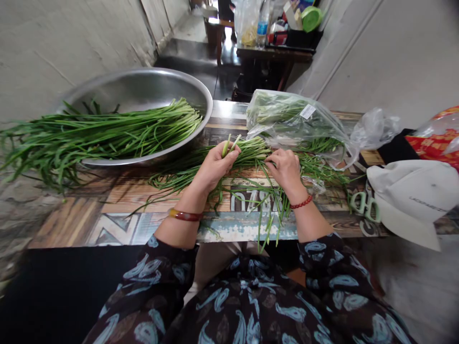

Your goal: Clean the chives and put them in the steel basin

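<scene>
My left hand (218, 165) is closed around a few garlic chives, their pale cut ends sticking up past the thumb. To its right, my right hand (285, 167) has its fingers curled in a pinch by the stem ends of a loose pile of garlic chives (251, 149) on the table; what it pinches, if anything, is too small to make out. Thin green scraps (268, 210) lie below my right hand and hang over the near edge. A large bunch of chives (143, 129) rests in a wide steel basin (168, 79), leaves drooping over its left side.
A clear plastic bag (301, 114) of greens lies behind my right hand. Green-handled scissors (365, 205) and a white cap (412, 191) are at the right, near a red package (437, 143). The patterned table (125, 200) meets a wall on the left.
</scene>
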Demonstrator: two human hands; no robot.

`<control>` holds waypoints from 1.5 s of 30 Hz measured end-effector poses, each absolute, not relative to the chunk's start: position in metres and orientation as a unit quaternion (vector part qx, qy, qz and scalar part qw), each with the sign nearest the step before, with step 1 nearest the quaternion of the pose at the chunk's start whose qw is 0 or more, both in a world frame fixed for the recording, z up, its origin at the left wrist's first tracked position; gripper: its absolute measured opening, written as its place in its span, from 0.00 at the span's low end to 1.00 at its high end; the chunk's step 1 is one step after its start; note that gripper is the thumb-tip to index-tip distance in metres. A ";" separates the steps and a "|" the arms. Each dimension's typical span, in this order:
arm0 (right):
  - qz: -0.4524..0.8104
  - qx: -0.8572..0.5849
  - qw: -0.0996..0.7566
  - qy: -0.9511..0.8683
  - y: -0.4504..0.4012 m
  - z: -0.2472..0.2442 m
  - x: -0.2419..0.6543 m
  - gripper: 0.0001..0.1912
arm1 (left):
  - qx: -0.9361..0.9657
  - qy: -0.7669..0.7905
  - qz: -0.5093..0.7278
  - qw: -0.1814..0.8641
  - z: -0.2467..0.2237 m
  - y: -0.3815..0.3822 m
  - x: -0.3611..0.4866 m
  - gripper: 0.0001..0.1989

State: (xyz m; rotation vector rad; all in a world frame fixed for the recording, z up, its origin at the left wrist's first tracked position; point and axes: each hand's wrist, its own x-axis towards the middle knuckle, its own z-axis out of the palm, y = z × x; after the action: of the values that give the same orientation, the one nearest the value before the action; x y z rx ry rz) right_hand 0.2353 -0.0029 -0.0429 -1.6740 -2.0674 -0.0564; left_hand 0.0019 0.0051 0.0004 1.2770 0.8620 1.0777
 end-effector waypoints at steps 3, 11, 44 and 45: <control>0.033 -0.583 0.329 -0.742 -0.001 -0.042 0.238 0.06 | 0.543 0.391 0.451 0.591 -0.001 0.005 0.003 0.14; 0.332 -0.515 0.479 -0.629 -0.006 -0.033 0.232 0.16 | 0.518 0.395 0.485 0.584 -0.005 0.008 0.002 0.17; 0.510 -0.440 0.491 -0.553 -0.017 -0.029 0.200 0.18 | 0.665 0.418 0.306 0.538 -0.002 -0.001 0.011 0.16; 0.506 -0.442 0.497 -0.549 -0.017 -0.030 0.199 0.18 | 0.667 0.419 0.305 0.535 -0.002 -0.001 0.011 0.16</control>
State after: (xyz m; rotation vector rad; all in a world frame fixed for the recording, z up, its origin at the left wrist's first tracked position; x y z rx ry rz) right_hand 0.1992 -0.0170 -0.0298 -1.0715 -1.3290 1.2261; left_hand 0.0110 -0.0007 -0.0020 1.5881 0.9977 0.7269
